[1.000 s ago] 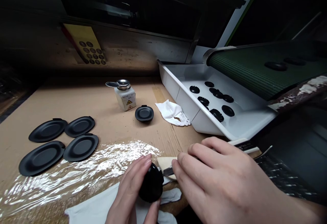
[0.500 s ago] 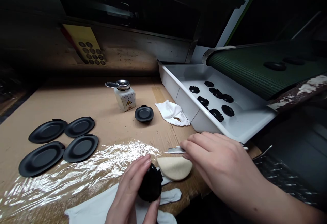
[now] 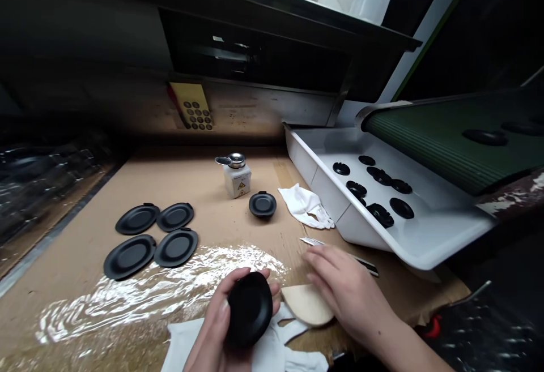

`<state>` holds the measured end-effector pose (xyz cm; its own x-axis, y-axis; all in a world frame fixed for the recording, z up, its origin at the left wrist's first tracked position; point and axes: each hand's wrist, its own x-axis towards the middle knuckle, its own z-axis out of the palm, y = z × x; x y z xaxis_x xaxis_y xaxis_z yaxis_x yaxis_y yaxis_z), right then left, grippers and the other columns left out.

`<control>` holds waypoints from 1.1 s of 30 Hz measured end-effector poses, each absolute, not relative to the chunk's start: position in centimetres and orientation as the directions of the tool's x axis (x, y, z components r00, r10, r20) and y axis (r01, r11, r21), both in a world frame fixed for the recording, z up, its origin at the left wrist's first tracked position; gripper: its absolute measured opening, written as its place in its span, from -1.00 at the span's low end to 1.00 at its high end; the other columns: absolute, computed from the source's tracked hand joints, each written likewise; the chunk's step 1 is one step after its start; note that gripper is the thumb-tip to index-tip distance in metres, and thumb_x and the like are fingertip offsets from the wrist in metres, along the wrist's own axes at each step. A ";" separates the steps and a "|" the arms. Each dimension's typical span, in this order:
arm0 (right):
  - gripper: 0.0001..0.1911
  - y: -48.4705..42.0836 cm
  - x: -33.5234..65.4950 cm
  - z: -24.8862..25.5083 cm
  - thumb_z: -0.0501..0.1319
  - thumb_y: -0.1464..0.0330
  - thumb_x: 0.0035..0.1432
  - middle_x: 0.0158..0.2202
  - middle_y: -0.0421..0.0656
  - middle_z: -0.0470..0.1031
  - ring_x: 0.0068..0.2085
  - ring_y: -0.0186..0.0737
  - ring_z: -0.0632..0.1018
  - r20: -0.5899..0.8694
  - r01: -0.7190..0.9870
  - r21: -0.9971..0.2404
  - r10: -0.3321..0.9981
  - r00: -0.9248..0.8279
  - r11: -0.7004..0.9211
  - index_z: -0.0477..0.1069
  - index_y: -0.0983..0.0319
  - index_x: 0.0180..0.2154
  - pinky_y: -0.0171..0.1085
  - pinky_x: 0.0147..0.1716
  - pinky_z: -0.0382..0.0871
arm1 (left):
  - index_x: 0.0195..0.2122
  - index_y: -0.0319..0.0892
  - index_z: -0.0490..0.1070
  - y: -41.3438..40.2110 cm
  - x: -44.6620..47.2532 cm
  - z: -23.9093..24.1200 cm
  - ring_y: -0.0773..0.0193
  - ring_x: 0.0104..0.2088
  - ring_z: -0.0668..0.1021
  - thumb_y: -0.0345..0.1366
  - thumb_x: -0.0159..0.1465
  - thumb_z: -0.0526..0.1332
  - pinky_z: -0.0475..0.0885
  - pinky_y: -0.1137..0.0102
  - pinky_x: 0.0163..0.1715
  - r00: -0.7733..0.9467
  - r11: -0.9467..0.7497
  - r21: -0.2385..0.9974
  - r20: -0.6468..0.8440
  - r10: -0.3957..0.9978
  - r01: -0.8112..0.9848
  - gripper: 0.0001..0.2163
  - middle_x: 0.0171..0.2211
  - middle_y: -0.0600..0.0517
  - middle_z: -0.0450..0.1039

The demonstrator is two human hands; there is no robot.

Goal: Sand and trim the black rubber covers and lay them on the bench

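Note:
My left hand (image 3: 221, 321) is wrapped round a black oval plastic cover (image 3: 250, 308), its smooth face towards me. Partly behind my right hand (image 3: 340, 287) lies a utility knife (image 3: 368, 264), its blade pointing left on the table. The fingers of that hand stretch loosely over a cream half-round pad (image 3: 306, 303), with nothing visible in them. Beneath my left hand is a white glove (image 3: 306, 359). Several black oval covers (image 3: 130, 256) lie grouped at the left, and a single black cover (image 3: 262, 204) sits farther back.
A white tray (image 3: 352, 227) with several black round parts (image 3: 402, 208) stands at the right, under the end of a green conveyor belt (image 3: 425, 140). Behind the lone cover is a square pump bottle (image 3: 238, 179). Another white glove (image 3: 304, 206) lies against the tray.
The knife has gone from my right hand's grip to lying on the table. My left hand has turned the cover to show its smooth face. The view has tilted up and shifted left.

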<state>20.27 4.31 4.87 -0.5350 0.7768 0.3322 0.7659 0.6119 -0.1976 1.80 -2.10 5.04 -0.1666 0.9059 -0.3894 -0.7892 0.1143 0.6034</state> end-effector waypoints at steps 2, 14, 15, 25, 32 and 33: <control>-0.72 3.3 19.8 5.6 0.13 0.32 0.15 -0.08 -0.09 0.39 -0.10 -0.12 0.41 0.276 0.678 -0.299 0.741 -0.612 0.672 0.32 0.17 -0.07 -0.17 -0.12 0.34 | -0.23 -0.12 0.42 -1.8 1.4 5.3 0.03 -0.21 0.57 -0.18 0.20 0.07 0.48 0.24 -0.31 -0.138 0.142 0.549 -0.437 0.889 -0.823 -0.77 -0.19 -0.15 0.55; -0.65 3.3 21.2 4.4 0.04 0.43 0.15 -0.09 -0.18 0.43 -0.10 -0.26 0.47 0.309 0.597 -0.444 0.740 -0.597 0.668 0.23 0.12 0.00 -0.29 -0.14 0.41 | -0.27 -0.13 0.43 -1.8 1.1 5.2 0.11 -0.08 0.49 -0.19 0.19 0.13 0.34 0.21 -0.08 -0.243 0.001 0.478 -0.449 0.859 -0.879 -0.82 -0.17 -0.15 0.53; -0.66 3.3 21.4 4.2 0.01 0.41 0.18 -0.10 -0.19 0.44 -0.10 -0.29 0.48 0.348 0.604 -0.449 0.751 -0.561 0.659 0.22 0.11 0.01 -0.32 -0.14 0.41 | -0.27 -0.13 0.43 -1.8 1.2 5.4 0.11 -0.06 0.49 -0.19 0.19 0.12 0.33 0.21 -0.06 -0.261 -0.019 0.481 -0.443 0.858 -0.876 -0.81 -0.18 -0.14 0.54; -0.74 2.0 19.3 4.1 0.11 0.43 0.12 -0.27 -0.13 0.45 -0.28 -0.29 0.51 0.568 0.563 -0.406 0.681 -0.462 0.720 0.29 0.20 -0.11 -0.39 -0.31 0.43 | -0.21 -0.23 0.48 -2.1 2.0 5.7 -0.04 -0.10 0.51 -0.34 0.21 0.09 0.21 0.02 0.02 -0.103 0.114 0.470 -0.411 0.906 -0.875 -0.79 -0.18 -0.28 0.53; -0.81 1.5 16.1 3.8 0.13 0.42 0.09 -0.50 -0.22 0.32 -0.49 -0.33 0.32 0.633 0.484 -0.123 0.445 -0.634 0.866 0.42 0.11 -0.24 -0.38 -0.57 0.17 | -0.30 -0.21 0.53 -1.8 1.5 4.5 0.02 0.00 0.43 -0.15 0.23 0.03 0.15 0.17 0.08 0.066 0.233 0.334 -0.443 0.894 -0.913 -0.67 -0.15 -0.21 0.53; -0.82 2.1 16.0 4.2 0.11 0.40 0.10 -0.49 -0.20 0.31 -0.48 -0.32 0.31 0.631 0.477 -0.120 0.438 -0.640 0.871 0.43 0.13 -0.24 -0.36 -0.56 0.15 | -0.31 -0.21 0.53 -1.7 1.5 4.5 0.03 -0.01 0.44 -0.13 0.23 0.02 0.17 0.18 0.07 0.070 0.235 0.328 -0.445 0.893 -0.915 -0.66 -0.16 -0.20 0.53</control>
